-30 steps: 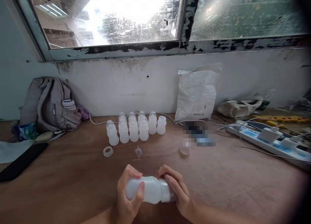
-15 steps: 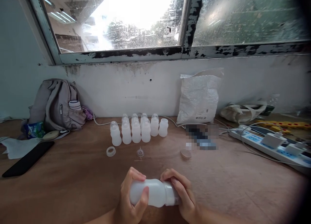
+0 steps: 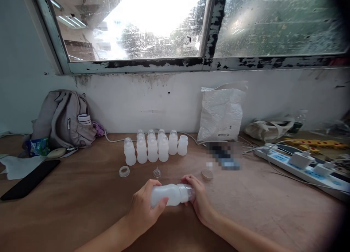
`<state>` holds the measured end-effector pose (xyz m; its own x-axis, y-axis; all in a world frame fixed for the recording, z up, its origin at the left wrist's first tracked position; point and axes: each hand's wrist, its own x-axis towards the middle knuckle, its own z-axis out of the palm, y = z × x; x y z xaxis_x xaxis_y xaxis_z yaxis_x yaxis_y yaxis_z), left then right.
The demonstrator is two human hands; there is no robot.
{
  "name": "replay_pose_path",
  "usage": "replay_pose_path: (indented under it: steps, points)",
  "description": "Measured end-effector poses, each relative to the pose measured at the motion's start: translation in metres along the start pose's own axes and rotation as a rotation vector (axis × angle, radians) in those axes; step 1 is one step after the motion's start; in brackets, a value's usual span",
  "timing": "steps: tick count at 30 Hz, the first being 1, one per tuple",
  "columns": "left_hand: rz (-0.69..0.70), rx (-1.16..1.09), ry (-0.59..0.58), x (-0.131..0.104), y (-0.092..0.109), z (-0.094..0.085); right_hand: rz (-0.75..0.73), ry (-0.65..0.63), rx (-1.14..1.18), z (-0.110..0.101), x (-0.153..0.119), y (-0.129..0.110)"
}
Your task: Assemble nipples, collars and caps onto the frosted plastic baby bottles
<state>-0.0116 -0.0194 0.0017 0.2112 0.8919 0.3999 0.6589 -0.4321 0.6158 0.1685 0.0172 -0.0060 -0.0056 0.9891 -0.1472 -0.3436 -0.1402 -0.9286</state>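
Note:
A frosted white bottle [image 3: 171, 195] with a clear cap lies sideways between my hands, above the brown table. My left hand [image 3: 144, 206] is wrapped round its base end. Around the capped end, at the right, my right hand [image 3: 201, 201] is closed. Beyond them a white ring [image 3: 124, 171], a clear nipple-like part [image 3: 157, 172] and a thin round disc [image 3: 207, 174] lie on the table. Several similar bottles [image 3: 152, 148] stand in a group near the wall, and an uncapped bottle [image 3: 182, 145] is at their right end.
At the left are a grey backpack [image 3: 68, 117] and a black flat case [image 3: 31, 179]. A white plastic bag [image 3: 221, 113] leans on the wall. To the right lie a power strip [image 3: 281, 158] with cables and a cloth bag [image 3: 269, 130].
Both hands have moved forward, away from me, with the bottle still between them. The camera view has shifted slightly.

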Motion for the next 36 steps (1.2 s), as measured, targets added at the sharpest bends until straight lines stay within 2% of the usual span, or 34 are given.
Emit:
replay_pose_path:
  steps: [5, 9, 12, 16, 18, 21, 28, 32, 36]
  points:
    - [0.032, -0.004, -0.062, 0.001, -0.006, 0.001, -0.05, -0.084, 0.08, 0.001, 0.003, -0.007]
    - [0.048, -0.01, -0.056, 0.002, -0.01, 0.005, -0.124, -0.165, 0.072, 0.005, -0.003, -0.012]
    - [0.045, -0.007, -0.077, 0.002, -0.012, 0.006, -0.164, -0.227, 0.035, 0.007, -0.01, -0.015]
    - [0.079, -0.034, -0.16, 0.0, -0.012, 0.005, -0.193, -0.363, -0.045, 0.006, -0.019, -0.017]
    - [0.098, -0.026, -0.193, -0.002, -0.011, 0.005, -0.2, -0.392, -0.089, 0.005, -0.021, -0.017]
    - [0.096, 0.005, -0.205, -0.004, -0.012, 0.006, -0.211, -0.434, -0.106, 0.005, -0.021, -0.018]
    - [0.05, 0.013, -0.217, -0.004, -0.009, 0.008, -0.21, -0.657, -0.193, 0.011, -0.02, -0.019]
    - [0.045, 0.079, -0.231, -0.004, -0.009, 0.011, -0.269, -0.673, -0.294, 0.01, -0.015, -0.007]
    - [0.04, 0.143, -0.236, -0.005, -0.013, 0.014, -0.32, -0.635, -0.415, 0.007, -0.013, -0.002]
